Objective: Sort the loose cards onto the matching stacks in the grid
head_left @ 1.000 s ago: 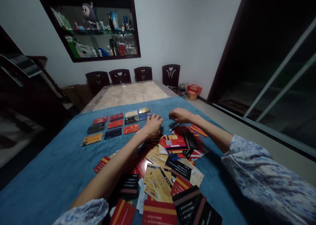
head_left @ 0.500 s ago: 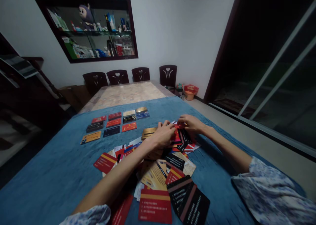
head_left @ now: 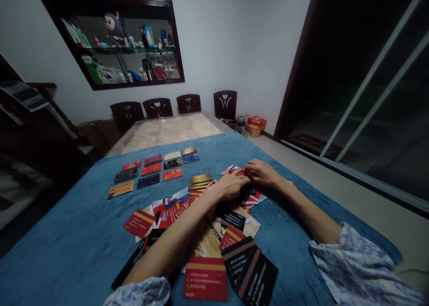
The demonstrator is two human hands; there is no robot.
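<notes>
Both of my hands meet over the far right part of a loose pile of plastic cards (head_left: 205,279). My left hand (head_left: 232,183) reaches across the pile, its fingers bent at a red card (head_left: 240,173) that shows only in part. My right hand (head_left: 263,173) comes in from the right with curled fingers, its fingertips at that card's right side. The exact grip is mostly hidden. Black cards (head_left: 259,274) are fanned at the near right, and gold striped cards (head_left: 200,181) overlap left of my hands. My left forearm covers part of the pile.
Left of the pile, several cards (head_left: 151,168) lie face up in rows on a blue cloth (head_left: 77,216). Beyond it is the bare marbled tabletop (head_left: 174,129). Dark chairs (head_left: 157,107) stand at the far end, below a wall shelf (head_left: 134,50).
My left hand has moved slightly right, closer to my right hand, and now covers more of the red card. A black card near my left forearm has come into view. The camera has shifted slightly.
</notes>
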